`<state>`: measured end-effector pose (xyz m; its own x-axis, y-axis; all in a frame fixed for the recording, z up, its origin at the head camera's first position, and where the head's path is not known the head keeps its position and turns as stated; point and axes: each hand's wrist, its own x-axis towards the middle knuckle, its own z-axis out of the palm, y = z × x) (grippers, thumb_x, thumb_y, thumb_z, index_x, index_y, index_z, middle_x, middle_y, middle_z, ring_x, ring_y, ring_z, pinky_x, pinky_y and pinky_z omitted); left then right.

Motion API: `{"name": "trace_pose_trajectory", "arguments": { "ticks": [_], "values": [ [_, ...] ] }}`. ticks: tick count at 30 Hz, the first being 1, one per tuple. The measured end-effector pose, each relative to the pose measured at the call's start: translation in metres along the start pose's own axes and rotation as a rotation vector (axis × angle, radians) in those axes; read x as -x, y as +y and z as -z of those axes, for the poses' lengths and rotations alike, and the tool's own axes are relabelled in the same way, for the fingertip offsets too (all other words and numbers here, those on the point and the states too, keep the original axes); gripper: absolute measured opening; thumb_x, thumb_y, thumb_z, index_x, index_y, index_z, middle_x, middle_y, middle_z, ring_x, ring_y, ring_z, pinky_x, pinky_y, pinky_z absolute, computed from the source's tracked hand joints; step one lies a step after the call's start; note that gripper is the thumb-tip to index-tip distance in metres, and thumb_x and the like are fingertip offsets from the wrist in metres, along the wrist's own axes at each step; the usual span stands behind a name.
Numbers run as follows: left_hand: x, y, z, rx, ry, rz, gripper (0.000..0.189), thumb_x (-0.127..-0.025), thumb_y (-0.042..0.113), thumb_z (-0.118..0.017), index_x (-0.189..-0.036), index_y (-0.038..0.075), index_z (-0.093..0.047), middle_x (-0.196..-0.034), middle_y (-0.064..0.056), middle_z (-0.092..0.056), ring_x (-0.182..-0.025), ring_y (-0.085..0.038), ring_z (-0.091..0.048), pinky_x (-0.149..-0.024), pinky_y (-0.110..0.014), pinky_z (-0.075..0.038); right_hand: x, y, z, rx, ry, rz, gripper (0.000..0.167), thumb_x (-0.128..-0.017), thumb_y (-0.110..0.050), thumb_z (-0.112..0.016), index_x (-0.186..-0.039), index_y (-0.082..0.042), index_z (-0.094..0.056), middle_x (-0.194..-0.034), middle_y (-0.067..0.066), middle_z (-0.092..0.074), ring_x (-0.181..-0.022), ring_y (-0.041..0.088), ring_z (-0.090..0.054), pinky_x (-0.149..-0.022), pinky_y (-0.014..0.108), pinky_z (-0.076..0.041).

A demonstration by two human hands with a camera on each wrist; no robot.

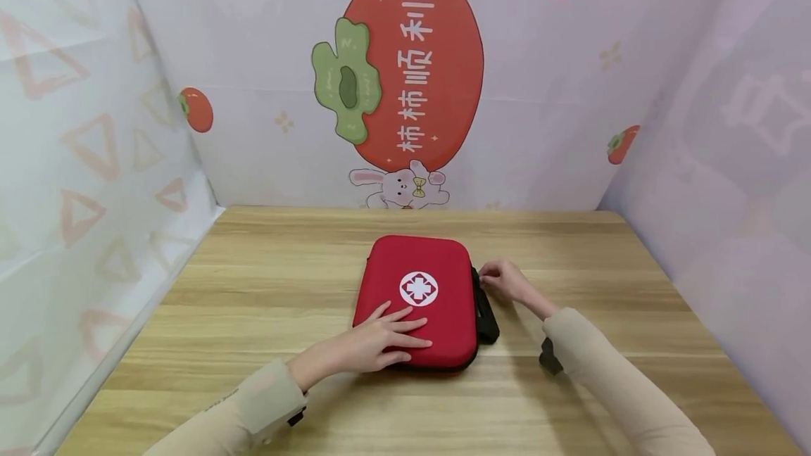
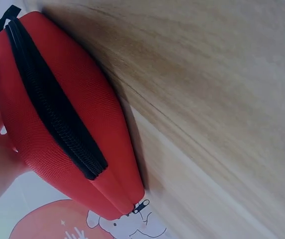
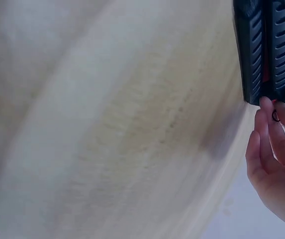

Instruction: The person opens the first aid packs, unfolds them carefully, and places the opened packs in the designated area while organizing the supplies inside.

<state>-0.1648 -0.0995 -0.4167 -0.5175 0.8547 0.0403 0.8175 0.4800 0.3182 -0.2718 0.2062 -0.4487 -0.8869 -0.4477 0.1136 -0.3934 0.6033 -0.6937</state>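
Observation:
A red first-aid case (image 1: 437, 259) with a white cross emblem lies on the wooden table. My left hand (image 1: 386, 336) rests on its lid at the near left, fingers spread. Along the side of the case runs a black zipper (image 2: 57, 114), closed where it shows, and a small zipper pull (image 2: 141, 205) hangs at the far end. At the right edge of the case, my right hand (image 1: 505, 280) pinches a small black zipper pull (image 3: 275, 115) between thumb and fingers, beside the ribbed black handle (image 3: 281, 45).
The wooden table (image 1: 285, 273) extends around the case on every side. A white back wall (image 1: 253, 153) printed with persimmons and a rabbit stands behind it. Printed side walls (image 1: 95, 231) enclose the table at left and right.

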Motion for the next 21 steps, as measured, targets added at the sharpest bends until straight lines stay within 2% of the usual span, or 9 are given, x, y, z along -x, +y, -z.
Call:
{"name": "trace_pose_trajectory", "arguments": {
  "ticks": [8,15,21],
  "values": [
    [-0.001,0.003,-0.002,-0.007,0.029,-0.009,0.039,-0.087,0.027,-0.055,-0.125,0.027,-0.052,-0.137,-0.001,-0.039,-0.130,-0.027,-0.025,-0.101,-0.056,-0.015,0.018,-0.005,0.002,-0.086,-0.060,0.019,0.008,-0.082,0.005,-0.055,-0.082,0.010,-0.062,-0.078,0.018,-0.064,-0.072,0.023,-0.060,-0.063,0.025,-0.049],
    [-0.003,0.001,-0.005,-0.011,0.065,-0.013,0.038,-0.087,0.027,-0.054,-0.125,0.027,-0.052,-0.137,-0.003,-0.039,-0.129,-0.029,-0.026,-0.101,-0.057,-0.015,0.038,-0.011,-0.001,-0.119,-0.112,0.051,0.008,-0.082,0.006,-0.055,-0.081,0.009,-0.062,-0.078,0.013,-0.063,-0.070,0.003,-0.054,-0.063,0.020,-0.048],
    [-0.010,-0.003,-0.007,-0.028,0.084,0.010,0.039,-0.087,0.027,-0.054,-0.126,0.027,-0.051,-0.137,-0.003,-0.038,-0.129,-0.030,-0.027,-0.100,-0.057,-0.016,0.060,-0.020,-0.004,-0.137,-0.136,0.051,0.009,-0.081,0.007,-0.054,-0.078,0.008,-0.063,-0.075,0.012,-0.064,-0.068,0.002,-0.053,-0.060,0.020,-0.047]
  ]
}}
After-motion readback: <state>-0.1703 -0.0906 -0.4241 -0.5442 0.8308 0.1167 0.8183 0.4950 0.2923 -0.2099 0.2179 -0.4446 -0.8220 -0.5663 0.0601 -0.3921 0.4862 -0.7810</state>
